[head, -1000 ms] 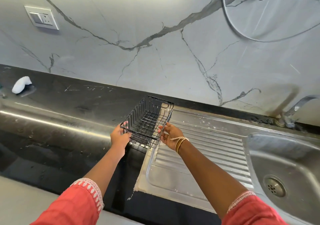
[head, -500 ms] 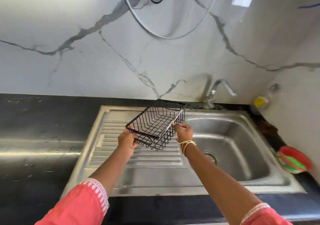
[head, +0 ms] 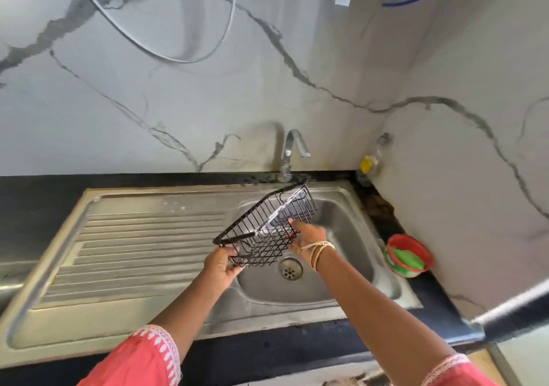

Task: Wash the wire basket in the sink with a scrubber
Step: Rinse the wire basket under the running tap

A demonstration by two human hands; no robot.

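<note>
A black wire basket [head: 267, 225] hangs tilted over the steel sink bowl [head: 350, 255], its far end up near the tap [head: 289, 154]. My left hand [head: 222, 265] grips the basket's near left corner. My right hand [head: 306, 237] holds its right side, thumb on the wires. A green scrubber [head: 407, 259] lies in a red bowl [head: 411, 244] on the counter right of the sink. The drain [head: 290, 268] shows below the basket.
The ribbed steel drainboard [head: 142, 252] lies left of the bowl. Black counter [head: 35, 201] runs along the back and front. A small yellow-labelled bottle [head: 368, 164] stands in the back corner. Marble walls close in behind and on the right.
Both hands carried the basket rightward from above the drainboard to over the sink bowl, and it now tilts with its far end raised. The view has shifted right with it.
</note>
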